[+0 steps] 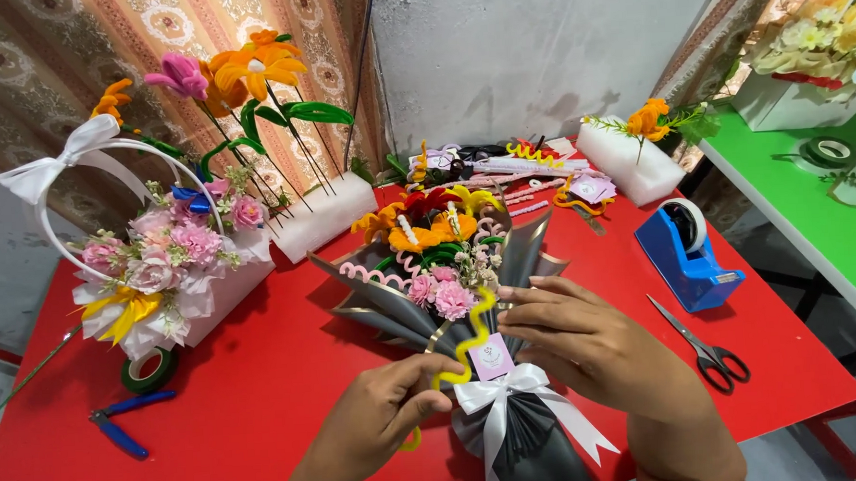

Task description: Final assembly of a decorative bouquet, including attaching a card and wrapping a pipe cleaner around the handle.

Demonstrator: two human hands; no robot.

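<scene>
The bottom of the bouquet runs out of the lower edge of view, so its base cannot be judged. Both forearms are cut off there too. The right hand covers part of the wrap on that side, and the clutter at the far edge of the worktop is too small to sort out. A green table at the right is cut by the frame.

The bouquet lies on the red worktop, near its front edge, stems toward the person. Dark grey paper with a thin pale border fans out in stiff folded points around orange, yellow and red fuzzy blooms, small pink flowers and a pink wavy coil. A white satin bow ties the neck, with a small pink tag just above it.

The left hand has its grip pinched on a yellow pipe cleaner, a fuzzy wavy strand rising against the pink flowers. The right hand rests half-curled on the wrap, fingertips touching it; it grasps nothing that I can see.

Around it: a white flower basket with a bowed handle, a roll of green tape, blue-handled pliers, a blue tape dispenser and black scissors.
</scene>
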